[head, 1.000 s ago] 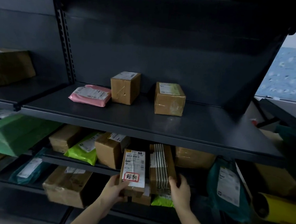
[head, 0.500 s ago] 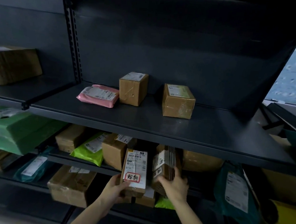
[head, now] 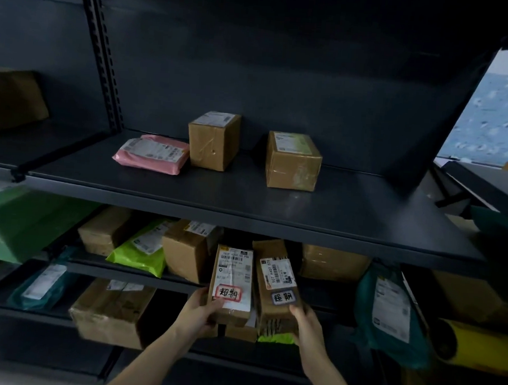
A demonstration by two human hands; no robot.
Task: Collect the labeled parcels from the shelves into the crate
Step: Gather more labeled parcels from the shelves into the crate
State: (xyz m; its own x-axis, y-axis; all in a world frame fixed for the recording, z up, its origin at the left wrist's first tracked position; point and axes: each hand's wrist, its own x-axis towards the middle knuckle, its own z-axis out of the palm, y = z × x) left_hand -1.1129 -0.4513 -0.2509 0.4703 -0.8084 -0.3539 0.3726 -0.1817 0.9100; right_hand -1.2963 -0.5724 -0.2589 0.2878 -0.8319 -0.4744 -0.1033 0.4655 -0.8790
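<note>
The left hand (head: 199, 308) clasps the red-tagged box (head: 233, 281) and the right hand (head: 308, 322) the dark-tagged box (head: 276, 284), both at the middle shelf's (head: 115, 268) front edge. No crate is in sight, so dropping them off remains.

The upper shelf (head: 350, 217) carries three items: one pink mailer (head: 151, 153) and two cardboard boxes, the taller box (head: 212, 143) and the wider box (head: 292, 162). Tagged parcels: two, the red-tagged parcel (head: 232, 269) and the dark-tagged parcel (head: 275, 278).

A parcel storeroom or pickup depot is shown: dark metal shelving (head: 246, 203) is stacked with taped cardboard boxes (head: 292, 162) and plastic mailer bags (head: 151, 153). Printed shipping labels (head: 235, 261) are seen on nearly every package.
</note>
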